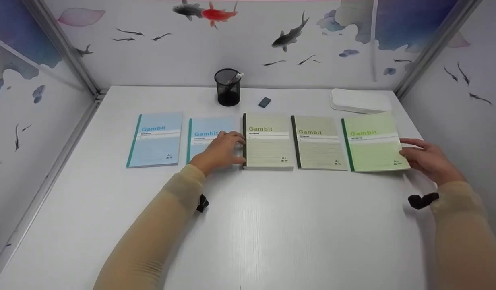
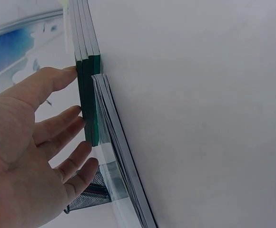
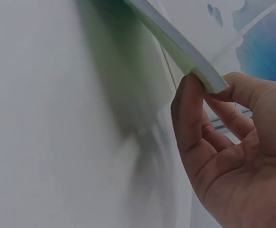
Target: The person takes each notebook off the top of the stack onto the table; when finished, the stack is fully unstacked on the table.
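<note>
My left hand is at the dark spine of the middle grey-beige notebook. The left wrist view has the thumb and relaxed fingertips along the layered dark-green spines, and the page edges of a stack in front. Partly hidden under that hand lies a small blue notebook. My right hand pinches the right edge of the light-green notebook between thumb and fingers. In the right wrist view, that edge is raised off the table. A smaller grey-beige notebook lies between the middle and green ones.
A larger blue notebook lies at the row's left end. Behind the row stand a black mesh pen holder, a dark eraser and a white case. Printed panels enclose the white table at the back and sides.
</note>
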The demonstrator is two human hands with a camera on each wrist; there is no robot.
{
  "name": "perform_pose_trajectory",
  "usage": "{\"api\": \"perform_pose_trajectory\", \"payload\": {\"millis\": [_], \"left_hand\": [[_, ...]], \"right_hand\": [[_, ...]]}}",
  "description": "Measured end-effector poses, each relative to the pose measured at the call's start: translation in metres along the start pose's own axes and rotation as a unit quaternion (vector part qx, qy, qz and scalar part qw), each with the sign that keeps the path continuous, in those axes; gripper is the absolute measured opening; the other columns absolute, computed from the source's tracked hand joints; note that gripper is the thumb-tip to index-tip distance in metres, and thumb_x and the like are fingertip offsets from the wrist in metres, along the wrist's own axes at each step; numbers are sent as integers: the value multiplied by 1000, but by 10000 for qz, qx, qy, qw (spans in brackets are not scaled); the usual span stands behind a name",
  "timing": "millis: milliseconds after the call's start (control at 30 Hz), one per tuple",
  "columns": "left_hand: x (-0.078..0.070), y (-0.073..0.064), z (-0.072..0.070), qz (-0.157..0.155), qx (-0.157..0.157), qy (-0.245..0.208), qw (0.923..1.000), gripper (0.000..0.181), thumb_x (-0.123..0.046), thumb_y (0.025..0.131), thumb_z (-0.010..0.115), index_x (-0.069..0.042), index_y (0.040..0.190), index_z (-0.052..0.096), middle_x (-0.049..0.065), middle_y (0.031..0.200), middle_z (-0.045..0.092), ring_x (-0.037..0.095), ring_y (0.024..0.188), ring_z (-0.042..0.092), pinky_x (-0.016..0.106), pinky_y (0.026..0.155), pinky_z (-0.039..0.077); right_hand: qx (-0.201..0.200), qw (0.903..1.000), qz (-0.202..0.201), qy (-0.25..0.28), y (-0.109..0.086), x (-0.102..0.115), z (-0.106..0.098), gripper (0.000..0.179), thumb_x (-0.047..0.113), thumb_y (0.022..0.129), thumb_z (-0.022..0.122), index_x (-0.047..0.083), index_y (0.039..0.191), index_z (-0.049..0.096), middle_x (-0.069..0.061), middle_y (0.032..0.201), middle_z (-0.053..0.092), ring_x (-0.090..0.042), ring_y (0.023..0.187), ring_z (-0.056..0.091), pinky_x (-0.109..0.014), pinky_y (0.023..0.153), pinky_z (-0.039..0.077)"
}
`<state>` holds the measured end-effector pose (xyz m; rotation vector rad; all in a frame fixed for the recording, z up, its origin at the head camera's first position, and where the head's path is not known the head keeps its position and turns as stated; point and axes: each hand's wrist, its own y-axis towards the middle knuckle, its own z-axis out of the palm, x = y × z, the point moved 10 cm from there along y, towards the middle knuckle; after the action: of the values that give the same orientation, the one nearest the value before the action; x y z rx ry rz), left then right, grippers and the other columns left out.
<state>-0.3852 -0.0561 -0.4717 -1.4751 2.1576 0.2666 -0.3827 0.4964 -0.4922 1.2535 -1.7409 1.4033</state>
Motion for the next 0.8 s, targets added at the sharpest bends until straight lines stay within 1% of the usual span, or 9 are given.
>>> {"api": "perform_pose_trajectory", "payload": {"millis": [67, 133, 200, 267, 367, 467, 533, 700, 800], "left_hand": [[0, 0, 0, -11, 16, -28, 10000, 60, -33, 91, 81, -8, 141, 61, 2, 155, 50, 28, 139, 41, 42, 119, 38], [0, 0, 1, -24, 48, -48, 10000, 60, -33, 91, 81, -8, 141, 61, 1, 155, 50, 27, 140, 41, 42, 120, 38], [0, 0, 1, -49, 48, -67, 10000, 59, -33, 91, 81, -9, 141, 60, 1, 155, 50, 27, 140, 40, 41, 120, 37], [2, 0, 0, -84, 13, -64, 9999, 59, -32, 90, 81, -10, 141, 61, 0, 155, 50, 26, 140, 40, 41, 120, 37], [3, 0, -1, -117, -36, -55, 9999, 59, -33, 90, 82, -10, 140, 62, -1, 154, 50, 25, 139, 41, 39, 120, 38], [3, 1, -1, -78, -27, -25, 10000, 59, -33, 90, 82, -10, 140, 62, 0, 155, 49, 26, 140, 40, 39, 120, 37], [3, 1, 0, -55, -13, -28, 10000, 60, -33, 90, 81, -9, 140, 61, 1, 156, 49, 26, 140, 40, 39, 121, 37], [2, 0, -1, -74, -32, -92, 9999, 60, -32, 89, 82, -9, 140, 61, 1, 156, 48, 26, 141, 40, 39, 121, 36], [2, 0, -2, -64, -48, -67, 9999, 59, -32, 89, 82, -9, 140, 62, 1, 156, 49, 27, 141, 40, 40, 120, 37]], "right_hand": [[-145, 9987, -122, -464, 2, -2, -1, 73, 25, 101, 68, 10, 161, 30, 27, 96, 69, 5, 92, 66, -16, 80, 57], [-336, 9935, -290, -1048, 4, -1, -3, 73, 30, 101, 68, 8, 160, 33, 28, 97, 67, 7, 90, 64, -16, 79, 57], [-506, 9840, -532, -1626, 4, 3, -2, 69, 32, 101, 67, 6, 157, 38, 17, 106, 67, 7, 88, 63, -16, 77, 57], [-660, 9712, -705, -2180, 4, 8, -1, 66, 36, 100, 68, 6, 154, 44, 1, 120, 66, 4, 90, 61, -17, 75, 56], [-689, 9530, -807, -2838, 3, 14, 4, 68, 44, 97, 70, 5, 150, 50, -23, 138, 56, -12, 106, 60, -16, 73, 53], [-562, 9420, -736, -3225, 3, 16, 9, 78, 51, 92, 74, 4, 149, 50, -31, 142, 51, -34, 122, 55, -19, 75, 49], [-460, 9374, -685, -3383, 4, 16, 12, 82, 51, 91, 75, 3, 150, 48, -33, 141, 50, -44, 128, 50, -26, 81, 49], [-356, 9275, -582, -3674, 4, 16, 19, 82, 50, 91, 75, 3, 151, 46, -35, 139, 49, -49, 128, 47, -50, 94, 48], [-361, 9212, -598, -3828, 4, 17, 21, 77, 47, 92, 74, 4, 151, 47, -35, 137, 49, -49, 126, 47, -55, 95, 46]]}}
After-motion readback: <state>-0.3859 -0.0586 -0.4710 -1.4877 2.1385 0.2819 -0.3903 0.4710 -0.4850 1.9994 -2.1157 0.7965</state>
